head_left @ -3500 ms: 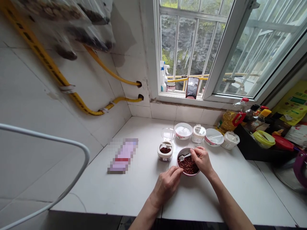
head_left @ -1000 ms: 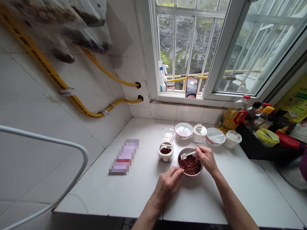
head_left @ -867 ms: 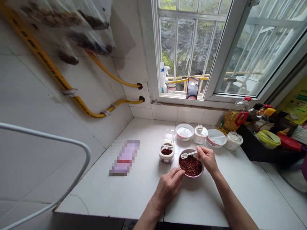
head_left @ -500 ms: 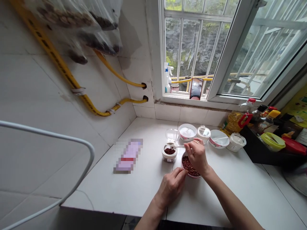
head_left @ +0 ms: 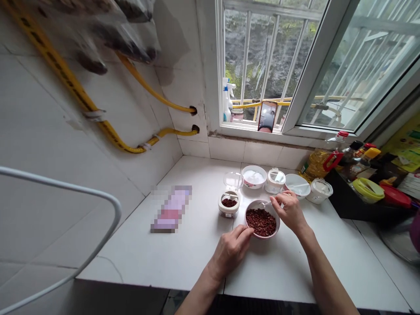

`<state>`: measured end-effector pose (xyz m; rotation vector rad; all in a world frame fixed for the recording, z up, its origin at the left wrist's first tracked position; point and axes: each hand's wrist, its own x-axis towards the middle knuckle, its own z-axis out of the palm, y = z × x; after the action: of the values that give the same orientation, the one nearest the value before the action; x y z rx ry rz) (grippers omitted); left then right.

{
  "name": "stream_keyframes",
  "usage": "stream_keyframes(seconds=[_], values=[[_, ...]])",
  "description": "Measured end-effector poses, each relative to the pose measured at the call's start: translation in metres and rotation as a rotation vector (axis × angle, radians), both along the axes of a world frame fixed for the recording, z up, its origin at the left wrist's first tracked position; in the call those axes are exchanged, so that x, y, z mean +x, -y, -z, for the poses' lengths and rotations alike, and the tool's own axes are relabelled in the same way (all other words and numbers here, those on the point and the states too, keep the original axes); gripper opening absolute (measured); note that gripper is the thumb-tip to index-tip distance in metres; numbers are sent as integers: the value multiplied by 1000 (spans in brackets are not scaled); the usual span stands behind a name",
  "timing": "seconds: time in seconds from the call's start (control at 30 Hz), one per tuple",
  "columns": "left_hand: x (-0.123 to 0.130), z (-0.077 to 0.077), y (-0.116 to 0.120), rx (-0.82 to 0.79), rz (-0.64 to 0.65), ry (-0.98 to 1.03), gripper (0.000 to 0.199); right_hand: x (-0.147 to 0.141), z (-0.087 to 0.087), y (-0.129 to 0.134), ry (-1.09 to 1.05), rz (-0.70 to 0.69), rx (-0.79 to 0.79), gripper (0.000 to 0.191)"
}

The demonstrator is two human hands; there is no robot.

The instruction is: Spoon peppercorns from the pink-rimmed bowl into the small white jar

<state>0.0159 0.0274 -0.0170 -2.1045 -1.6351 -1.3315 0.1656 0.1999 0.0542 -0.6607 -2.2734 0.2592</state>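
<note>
My left hand [head_left: 232, 248] pinches the near-left rim of a pinkish-white bowl [head_left: 251, 207]. Dark red peppercorn-like grains [head_left: 260, 223] fill much of this bowl. In my right hand [head_left: 290, 213] is a small white spoon [head_left: 267, 204], held by its handle over the bowl's far side; its tip is at the inner wall, and what it carries I cannot make out. Just left of the bowl stands a small clear jar [head_left: 229, 212] with a cream rim, its transparent lid [head_left: 233, 180] swung up behind. Similar red grains lie inside the jar.
Behind are a bowl of white crystals [head_left: 244, 183], a lidded jar [head_left: 274, 187], a bowl with a white spoon [head_left: 289, 189] and another jar [head_left: 320, 195]. An oil bottle [head_left: 316, 164] and a black condiment box [head_left: 344, 199] stand right. A blurred purple packet [head_left: 172, 210] lies left.
My right hand has drawn the spoon back from above the jar to the bowl, moving right. My left hand has stayed at the bowl's rim. The view has shifted slightly.
</note>
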Motion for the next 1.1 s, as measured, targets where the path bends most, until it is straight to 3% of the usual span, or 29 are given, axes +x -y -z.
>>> stream_keyframes(seconds=[0.23, 0.7, 0.97, 1.1], values=[[0, 0, -1, 1, -12, -1, 24, -4, 10, 12, -21, -87, -104, 45], [0, -1, -1, 10, -20, -12, 23, -9, 19, 16, -69, -23, -138, 44], [0, -1, -1, 35, -18, -12, 23, -2, 15, 13, -108, -34, -299, 48], [0, 0, -1, 39, -16, -12, 24, -5, 19, 13, -103, -18, -265, 48]])
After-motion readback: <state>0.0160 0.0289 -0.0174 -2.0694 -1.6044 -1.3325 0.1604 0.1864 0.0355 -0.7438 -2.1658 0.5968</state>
